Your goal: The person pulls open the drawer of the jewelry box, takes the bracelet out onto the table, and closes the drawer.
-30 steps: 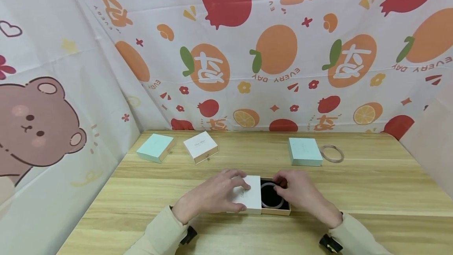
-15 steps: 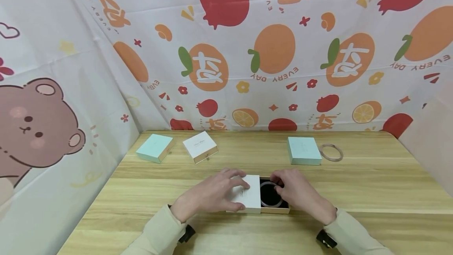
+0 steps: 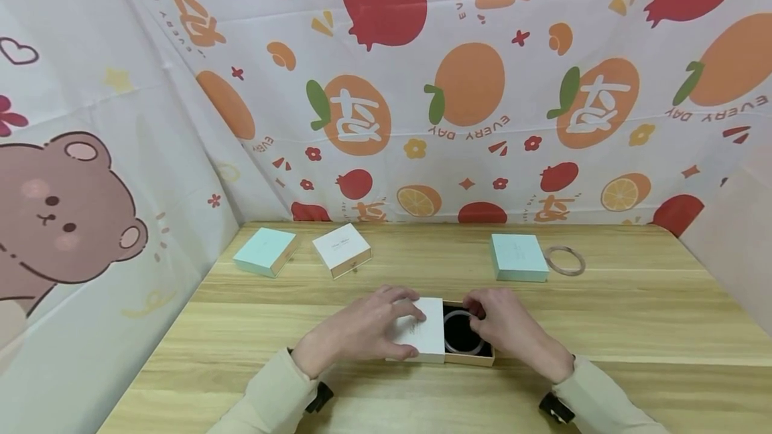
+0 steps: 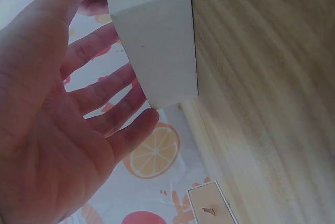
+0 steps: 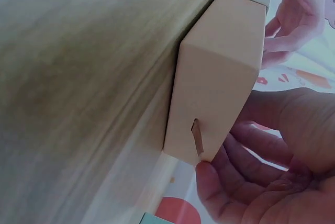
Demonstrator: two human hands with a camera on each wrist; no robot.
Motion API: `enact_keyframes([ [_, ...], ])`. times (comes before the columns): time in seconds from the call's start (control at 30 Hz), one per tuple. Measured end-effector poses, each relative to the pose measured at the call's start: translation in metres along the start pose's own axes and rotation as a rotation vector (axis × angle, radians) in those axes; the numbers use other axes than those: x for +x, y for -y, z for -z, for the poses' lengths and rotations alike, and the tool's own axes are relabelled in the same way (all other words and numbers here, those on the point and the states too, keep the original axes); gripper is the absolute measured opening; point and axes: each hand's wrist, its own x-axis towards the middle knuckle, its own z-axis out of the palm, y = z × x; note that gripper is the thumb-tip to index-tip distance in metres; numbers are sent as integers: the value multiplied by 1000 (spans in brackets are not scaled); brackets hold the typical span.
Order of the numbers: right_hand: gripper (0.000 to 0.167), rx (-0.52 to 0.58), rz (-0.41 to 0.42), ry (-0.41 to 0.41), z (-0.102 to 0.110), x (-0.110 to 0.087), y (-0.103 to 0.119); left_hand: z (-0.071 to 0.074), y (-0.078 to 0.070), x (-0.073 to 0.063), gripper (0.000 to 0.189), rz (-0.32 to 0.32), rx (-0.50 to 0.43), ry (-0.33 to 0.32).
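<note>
A white drawer-style jewelry box [image 3: 429,333] lies in the middle of the table, its tan tray [image 3: 472,359] slid out to the right. Inside, on black lining, is a pale bangle [image 3: 449,342]. My left hand [image 3: 376,327] holds the white sleeve, thumb along the near side and fingers over the top. At the tray's far right corner my right hand [image 3: 503,320] pinches the bangle's edge; its fingertips are partly hidden. In the right wrist view a ribbon tab [image 5: 197,137] hangs from the tray's end [image 5: 209,93], close to one fingertip.
A mint box [image 3: 265,251] and another white box [image 3: 342,250] stand at the back left. Towards the back right, a second mint box [image 3: 520,257] has a loose brownish bangle [image 3: 565,272] beside it. A printed cloth [image 3: 416,106] hangs behind the table.
The right hand has shifted very slightly left at the tray. The left hand keeps its hold on the sleeve, and the boxes stay in place.
</note>
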Motion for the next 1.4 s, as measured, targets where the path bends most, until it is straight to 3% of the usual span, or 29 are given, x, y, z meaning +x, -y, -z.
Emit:
enact_keyframes([
  [0.4,12,118,-133,1,12,-3,2,-2,1,3,47,-41,19,-27],
  [0.63,10,197,-114,86,29,-10,-7,-2,0,5,49,-48,34,-22],
  [0.83,12,397,-135,166,40,-16,-18,-1,-2,7,51,-48,52,-23],
  [1.0,17,585,-204,202,44,-20,-22,-2,-3,8,48,-90,93,-34],
  [1.13,20,611,-234,180,42,-23,-23,-2,-4,7,43,-105,100,-27],
  [1.4,21,631,-252,164,34,-21,-22,-2,-3,-4,36,-64,75,-31],
])
